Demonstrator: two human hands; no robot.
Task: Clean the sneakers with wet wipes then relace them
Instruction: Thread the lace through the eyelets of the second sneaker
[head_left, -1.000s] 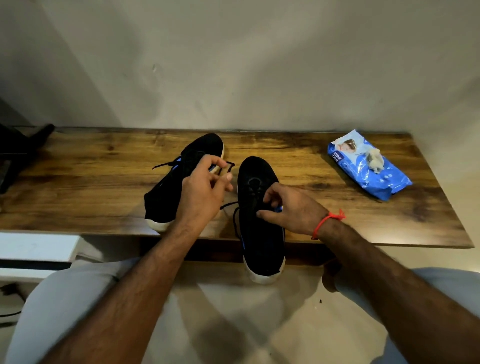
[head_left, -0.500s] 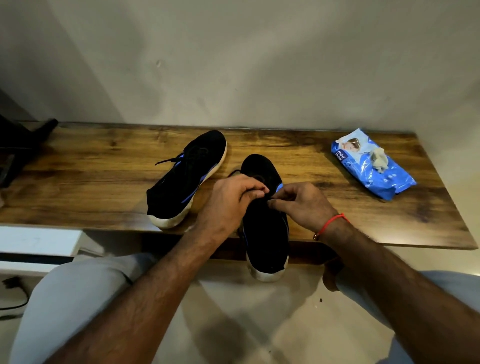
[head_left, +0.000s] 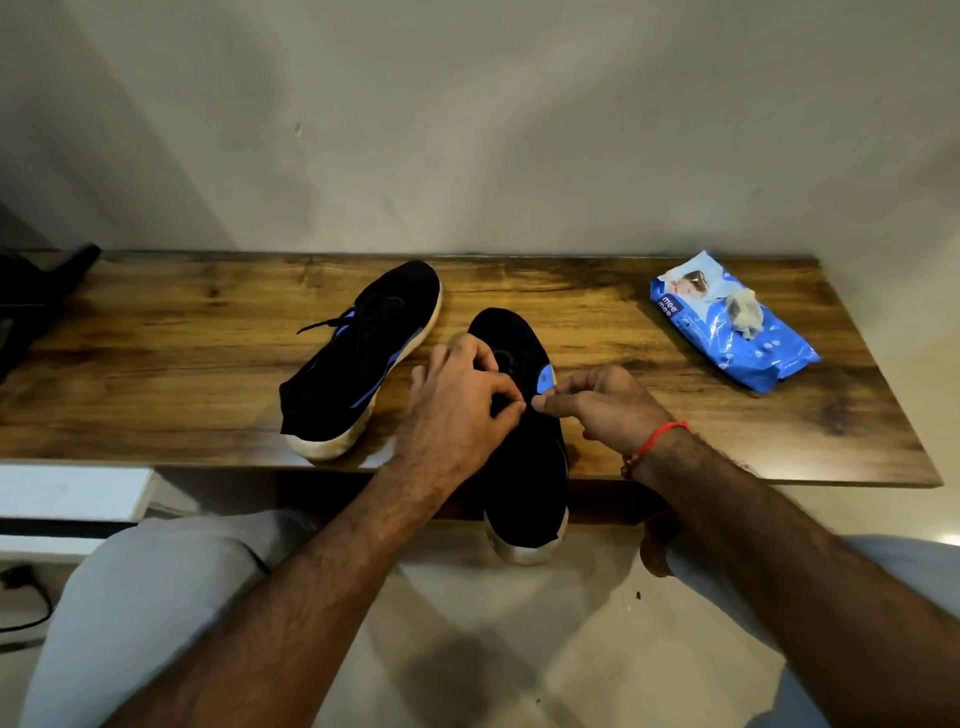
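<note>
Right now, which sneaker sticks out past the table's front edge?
The right sneaker under both hands: its heel overhangs the table. The left sneaker lies wholly on it.

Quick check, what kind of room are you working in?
Probably a home room, not a workshop: a wooden table against a bare plaster wall, tiled floor, and a pack of baby wipes.

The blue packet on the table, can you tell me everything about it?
The blue packet is a soft, shiny plastic pack of wet wipes with white print and a picture at its far end. It lies flat and slanted on the right side of the wooden table, near the wall. A crumpled whitish wipe sits on top. Nothing else touches it; both hands are away at a shoe.
</note>
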